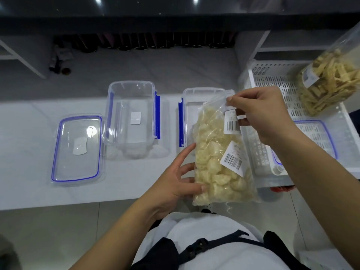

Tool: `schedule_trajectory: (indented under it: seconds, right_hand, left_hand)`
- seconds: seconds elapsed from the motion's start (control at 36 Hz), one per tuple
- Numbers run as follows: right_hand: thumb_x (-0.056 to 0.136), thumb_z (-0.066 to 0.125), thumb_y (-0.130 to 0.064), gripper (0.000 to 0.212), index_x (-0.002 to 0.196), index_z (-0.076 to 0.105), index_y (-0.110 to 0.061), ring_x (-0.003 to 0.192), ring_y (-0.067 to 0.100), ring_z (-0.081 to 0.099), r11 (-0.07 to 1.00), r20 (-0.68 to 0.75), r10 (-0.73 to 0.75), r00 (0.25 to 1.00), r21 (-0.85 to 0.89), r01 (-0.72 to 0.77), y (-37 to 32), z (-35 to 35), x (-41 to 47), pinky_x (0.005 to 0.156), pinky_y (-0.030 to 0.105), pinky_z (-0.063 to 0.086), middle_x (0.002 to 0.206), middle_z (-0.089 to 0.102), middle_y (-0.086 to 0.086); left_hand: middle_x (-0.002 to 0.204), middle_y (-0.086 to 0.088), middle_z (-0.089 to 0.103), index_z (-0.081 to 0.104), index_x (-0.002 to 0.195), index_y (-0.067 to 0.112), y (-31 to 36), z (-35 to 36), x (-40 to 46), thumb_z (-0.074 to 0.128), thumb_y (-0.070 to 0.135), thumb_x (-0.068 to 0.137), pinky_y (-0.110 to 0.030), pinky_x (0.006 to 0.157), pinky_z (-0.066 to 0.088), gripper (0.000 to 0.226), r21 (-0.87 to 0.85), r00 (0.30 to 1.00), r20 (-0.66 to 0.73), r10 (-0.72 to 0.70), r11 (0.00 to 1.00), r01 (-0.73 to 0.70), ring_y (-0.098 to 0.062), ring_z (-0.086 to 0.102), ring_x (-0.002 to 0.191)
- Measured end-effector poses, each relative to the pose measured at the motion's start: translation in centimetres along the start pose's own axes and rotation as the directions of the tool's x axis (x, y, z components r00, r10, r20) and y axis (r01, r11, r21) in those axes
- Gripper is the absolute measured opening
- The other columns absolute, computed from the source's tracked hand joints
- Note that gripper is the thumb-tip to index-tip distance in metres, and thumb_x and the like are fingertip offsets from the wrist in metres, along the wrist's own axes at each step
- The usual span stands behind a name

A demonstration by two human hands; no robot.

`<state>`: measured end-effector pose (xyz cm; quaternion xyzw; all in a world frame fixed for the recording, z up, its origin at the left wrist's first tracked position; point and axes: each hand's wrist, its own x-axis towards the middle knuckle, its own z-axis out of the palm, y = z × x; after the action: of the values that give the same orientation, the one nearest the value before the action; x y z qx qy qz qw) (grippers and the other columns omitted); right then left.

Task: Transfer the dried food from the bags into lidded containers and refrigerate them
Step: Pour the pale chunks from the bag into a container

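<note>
The white worktop (29, 137) in front of you carries every container. On its right end stands a white perforated basket (272, 90), with a second bag of tan dried strips (329, 80) at its far corner and a blue-sealed lid (329, 137) showing through its mesh. Your bag of pale dried slices (216, 152) is held above the right container (202, 100), which appears empty as far as it can be seen, blue latches open. The left container (132, 117) is also empty and open. Its lid (78, 149) lies flat just beside it on the left. Your right hand (261, 115) pinches the top corner of the bag at the seal strip. Your left hand (175, 182) supports the bag's lower side, fingers spread and lightly curved against the plastic. Status: no food is transferred. Remaining steps, judged from this layout: open the seal, fill both containers, latch the lids, refrigerate.
</note>
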<state>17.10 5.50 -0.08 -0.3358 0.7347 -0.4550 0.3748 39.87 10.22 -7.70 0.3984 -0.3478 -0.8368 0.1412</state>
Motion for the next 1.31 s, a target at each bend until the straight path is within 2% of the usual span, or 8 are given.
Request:
schedule_trajectory:
  seconds: [0.17, 0.56, 0.69, 0.83, 1.03, 1.17, 1.25, 1.31]
  right_hand:
    - [0.087, 0.072, -0.005, 0.008, 0.081, 0.074, 0.0, 0.058, 0.016, 0.068, 0.999, 0.032, 0.026, 0.999, -0.032, -0.025, 0.2, 0.2, 0.2, 0.055, 0.033, 0.058, 0.076, 0.07, 0.013]
    - [0.087, 0.072, -0.006, 0.013, 0.074, 0.074, -0.006, 0.065, 0.024, 0.068, 0.999, 0.019, 0.023, 1.0, -0.046, -0.022, 0.3, 0.5, 0.2, 0.065, 0.047, 0.061, 0.088, 0.073, 0.022]
    - [0.086, 0.072, -0.006, 0.011, 0.075, 0.076, -0.008, 0.063, 0.022, 0.067, 0.998, -0.009, -0.03, 1.0, -0.05, 0.03, 0.1, 0.1, -0.1, 0.055, 0.035, 0.061, 0.078, 0.071, 0.018]
    - [0.087, 0.071, -0.003, 0.01, 0.078, 0.074, -0.003, 0.054, 0.012, 0.063, 0.995, 0.006, 0.01, 1.0, -0.098, -0.01, 0.3, 0.2, 0.0, 0.052, 0.029, 0.057, 0.069, 0.066, 0.009]
    - [0.086, 0.073, -0.006, 0.009, 0.077, 0.075, -0.005, 0.061, 0.02, 0.064, 0.993, -0.008, 0.015, 1.0, -0.117, -0.016, 0.8, 0.1, 0.0, 0.052, 0.03, 0.057, 0.076, 0.069, 0.015]
    - [0.085, 0.073, -0.005, 0.006, 0.08, 0.076, -0.003, 0.061, 0.018, 0.066, 0.997, -0.033, -0.021, 0.999, -0.076, 0.018, 0.5, -0.4, -0.1, 0.053, 0.029, 0.057, 0.077, 0.07, 0.016]
    - [0.086, 0.073, -0.004, 0.007, 0.08, 0.075, -0.001, 0.065, 0.023, 0.067, 0.995, -0.022, 0.012, 1.0, -0.094, -0.014, 0.9, -0.3, -0.1, 0.055, 0.034, 0.06, 0.088, 0.071, 0.025]
    - [0.086, 0.073, -0.004, 0.007, 0.079, 0.075, -0.002, 0.062, 0.02, 0.066, 0.995, -0.022, 0.023, 1.0, -0.096, -0.025, 1.0, -0.4, -0.3, 0.052, 0.03, 0.057, 0.086, 0.072, 0.022]
  left_hand:
    - [0.138, -0.008, 0.06, 0.045, 0.143, 0.051, 0.0, 0.1, -0.1, 0.076, -0.012, 0.078, -0.053, 0.092, 0.057, 0.096, -0.052, 1.0, 0.016, -0.014, 0.999, 0.015, -0.034, 0.068, 0.114]
    - [0.132, -0.005, 0.068, 0.041, 0.148, 0.044, 0.1, -0.2, 0.0, 0.072, -0.014, 0.076, -0.042, 0.083, 0.061, 0.097, -0.093, 0.999, 0.037, 0.011, 0.996, -0.008, -0.034, 0.069, 0.113]
    - [0.131, -0.005, 0.068, 0.043, 0.147, 0.044, 0.1, -0.3, 0.1, 0.069, -0.02, 0.079, -0.04, 0.08, 0.061, 0.097, -0.082, 0.998, 0.049, 0.03, 0.996, -0.026, -0.033, 0.07, 0.111]
    - [0.12, -0.001, 0.073, 0.045, 0.146, 0.044, 0.1, -0.1, 0.2, 0.067, -0.021, 0.079, -0.026, 0.063, 0.058, 0.096, -0.07, 0.999, 0.042, 0.032, 0.997, -0.029, -0.025, 0.073, 0.093]
    - [0.132, -0.004, 0.068, 0.044, 0.146, 0.046, 0.3, -0.3, 0.5, 0.074, -0.012, 0.074, -0.031, 0.069, 0.061, 0.097, -0.084, 0.996, 0.081, 0.027, 0.996, -0.021, -0.03, 0.072, 0.103]
    - [0.133, -0.006, 0.067, 0.046, 0.145, 0.046, 0.2, -0.5, 0.5, 0.069, -0.019, 0.079, -0.039, 0.082, 0.061, 0.095, -0.078, 0.994, 0.101, 0.043, 0.996, -0.035, -0.035, 0.069, 0.11]
    - [0.132, -0.006, 0.067, 0.047, 0.144, 0.045, 0.2, -0.4, 0.5, 0.069, -0.018, 0.08, -0.032, 0.072, 0.062, 0.093, -0.104, 0.996, 0.091, 0.027, 0.994, -0.017, -0.033, 0.071, 0.107]
    - [0.131, -0.005, 0.068, 0.047, 0.144, 0.046, 0.0, -0.5, 0.5, 0.071, -0.017, 0.079, -0.035, 0.075, 0.062, 0.093, -0.094, 0.996, 0.089, 0.025, 0.995, -0.017, -0.035, 0.07, 0.108]
